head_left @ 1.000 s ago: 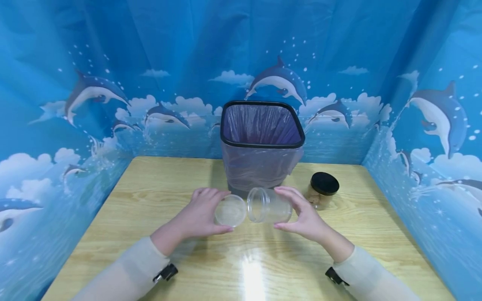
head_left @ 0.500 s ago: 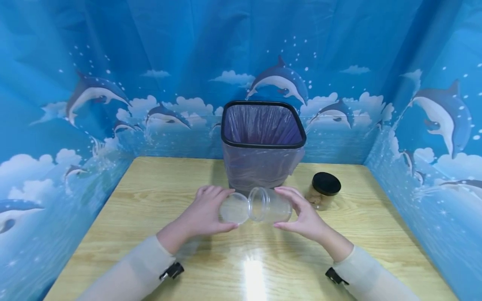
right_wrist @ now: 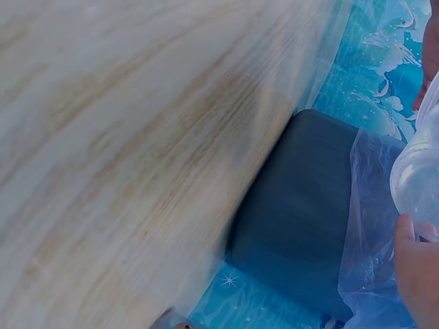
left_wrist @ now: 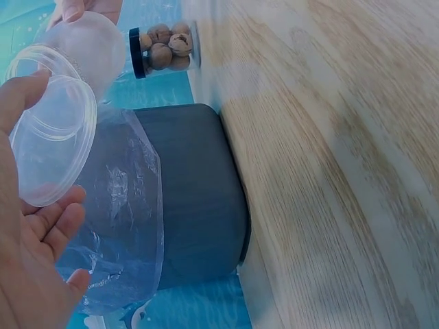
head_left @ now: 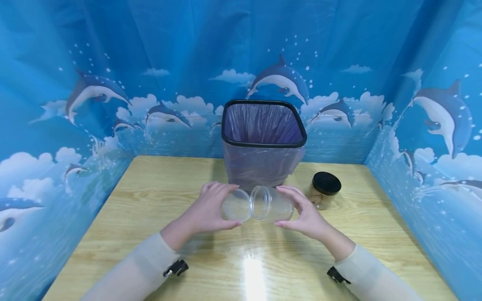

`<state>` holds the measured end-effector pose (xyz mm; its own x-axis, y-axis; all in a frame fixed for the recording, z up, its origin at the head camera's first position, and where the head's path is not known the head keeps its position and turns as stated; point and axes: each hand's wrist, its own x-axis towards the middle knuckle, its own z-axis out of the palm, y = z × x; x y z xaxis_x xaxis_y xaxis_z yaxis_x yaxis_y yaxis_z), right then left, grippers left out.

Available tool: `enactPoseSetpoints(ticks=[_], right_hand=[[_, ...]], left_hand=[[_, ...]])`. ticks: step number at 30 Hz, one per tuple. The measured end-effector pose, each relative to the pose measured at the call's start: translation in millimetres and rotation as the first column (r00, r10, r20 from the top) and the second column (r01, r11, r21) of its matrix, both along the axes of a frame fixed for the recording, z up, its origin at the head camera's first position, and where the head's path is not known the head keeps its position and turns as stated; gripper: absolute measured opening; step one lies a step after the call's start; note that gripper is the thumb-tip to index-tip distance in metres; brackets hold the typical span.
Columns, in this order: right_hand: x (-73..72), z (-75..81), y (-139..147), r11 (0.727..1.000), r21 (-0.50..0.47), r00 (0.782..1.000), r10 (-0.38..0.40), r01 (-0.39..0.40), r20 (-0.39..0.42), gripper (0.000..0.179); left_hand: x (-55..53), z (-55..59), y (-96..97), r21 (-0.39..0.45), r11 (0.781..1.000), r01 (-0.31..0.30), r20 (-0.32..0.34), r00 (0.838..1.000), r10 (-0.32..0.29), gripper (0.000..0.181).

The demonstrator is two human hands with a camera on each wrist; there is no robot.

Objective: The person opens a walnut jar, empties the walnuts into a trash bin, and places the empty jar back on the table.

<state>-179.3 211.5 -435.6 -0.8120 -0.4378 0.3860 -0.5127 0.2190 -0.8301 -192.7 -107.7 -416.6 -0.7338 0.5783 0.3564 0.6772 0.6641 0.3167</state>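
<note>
My left hand (head_left: 205,211) holds a clear round plastic lid (head_left: 234,205) by its edge, thumb and fingers on opposite sides. Facing it, my right hand (head_left: 306,215) grips the base end of a clear plastic jar (head_left: 280,205) lying sideways in the air, its ringed mouth towards the lid. I see nothing inside the jar. Lid and jar mouth overlap in the head view; whether they touch, I cannot tell. In the left wrist view the lid (left_wrist: 86,161) is tilted before the jar (left_wrist: 103,51). The right wrist view catches only the jar's end (right_wrist: 420,181).
Just behind the hands stands a bin (head_left: 263,167) with a black rim and a purple liner bag. A black-lidded jar of walnuts (head_left: 319,200) stands right of it on the wooden table (head_left: 150,196). A blue dolphin-print curtain (head_left: 169,54) surrounds the table.
My left hand has moved right with the lid, closing the gap to the jar's mouth. The right hand and the jar have hardly moved.
</note>
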Motion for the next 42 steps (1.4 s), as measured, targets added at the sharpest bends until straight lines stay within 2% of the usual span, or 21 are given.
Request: enactPoseSetpoints(ticks=[7,21,30,42], right_hand=[[-0.2,-0.7,0,1.000,-0.003,1.000,0.011,-0.011,-0.008,0.089],[-0.8,-0.9,-3,1.000,-0.007,0.999,0.027,-0.027,-0.036,0.088],[1.3,4.2,-5,1.000,0.001,1.000,0.011,-0.011,-0.024,0.089],[0.3,4.8,-6,1.000,-0.011,1.000,0.015,-0.016,-0.023,0.090]], left_hand=[[-0.4,4.0,3.1,0.039,0.999,0.022,0.005,1.000,-0.022,0.098],[-2.7,7.9,12.6,0.146,0.987,0.062,-0.030,0.998,-0.058,0.093],[-2.9,7.8,17.5,0.186,0.980,0.077,-0.052,0.996,-0.069,0.094],[-2.5,10.7,28.7,0.210,0.973,0.099,-0.046,0.995,-0.091,0.093]])
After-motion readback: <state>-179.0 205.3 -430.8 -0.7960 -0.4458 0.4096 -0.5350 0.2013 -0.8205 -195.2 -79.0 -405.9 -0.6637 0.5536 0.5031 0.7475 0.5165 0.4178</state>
